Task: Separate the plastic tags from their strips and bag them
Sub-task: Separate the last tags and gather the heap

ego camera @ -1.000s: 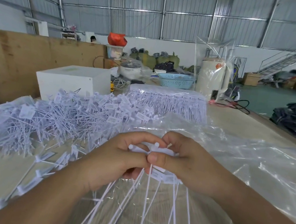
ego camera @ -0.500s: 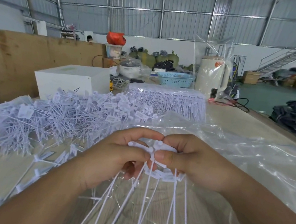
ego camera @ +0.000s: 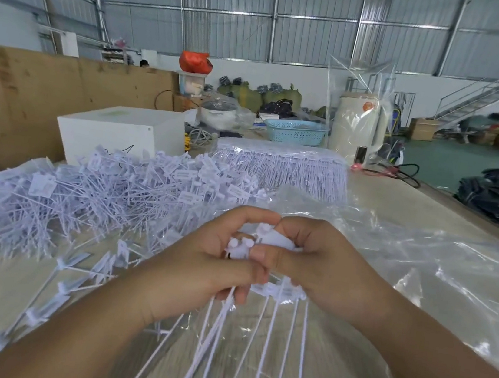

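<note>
Tags on their strip sit bunched between both hands, raised over the clear bag spread on the worktop, probably so that freed pieces fall straight onto the plastic. The left hand curls round the heads on its side, thumb pressed on top; the right hand pinches the neighbouring heads, likely to twist them apart. Their long stems hang down toward the person. A loose heap of tags lies to the left, and a packed bundle waits behind.
</note>
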Demonstrator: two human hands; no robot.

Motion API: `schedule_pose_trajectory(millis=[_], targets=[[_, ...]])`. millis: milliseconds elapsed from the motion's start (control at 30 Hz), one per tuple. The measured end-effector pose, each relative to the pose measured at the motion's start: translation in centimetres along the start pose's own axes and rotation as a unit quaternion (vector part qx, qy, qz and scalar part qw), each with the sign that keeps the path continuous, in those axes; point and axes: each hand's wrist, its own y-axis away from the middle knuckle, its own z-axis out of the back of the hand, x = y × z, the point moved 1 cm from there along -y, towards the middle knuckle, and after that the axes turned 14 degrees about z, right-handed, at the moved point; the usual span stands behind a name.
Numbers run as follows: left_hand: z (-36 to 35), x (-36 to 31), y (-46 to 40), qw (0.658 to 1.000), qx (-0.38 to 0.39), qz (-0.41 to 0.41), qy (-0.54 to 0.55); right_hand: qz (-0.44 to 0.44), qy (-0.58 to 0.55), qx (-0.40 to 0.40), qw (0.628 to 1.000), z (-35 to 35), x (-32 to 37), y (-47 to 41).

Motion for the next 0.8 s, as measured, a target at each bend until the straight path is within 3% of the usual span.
schedule_pose_trajectory(millis=[133,433,700,800], targets=[[0.3,-0.2,0.1,1.0,-0.019,-0.007,0.002,-0.01,0.026,-0.007,1.0,-0.3,-0.3,0.0],[0.6,0.2,-0.3,0.996,-0.051,0.004,0.076,-0.028,-0.036,0.031,0.998,0.1,-0.7,0.3],[0.8,0.0,-0.1,0.989,-0.037,-0.021,0.142,0.007,-0.067,0.008,0.998,0.7,-0.4,0.0],[0.9,-0.1,0.1,0.992,-0.005,-0.027,0.121,0.012,-0.08,0.055,0.995,0.7,-0.1,0.1]])
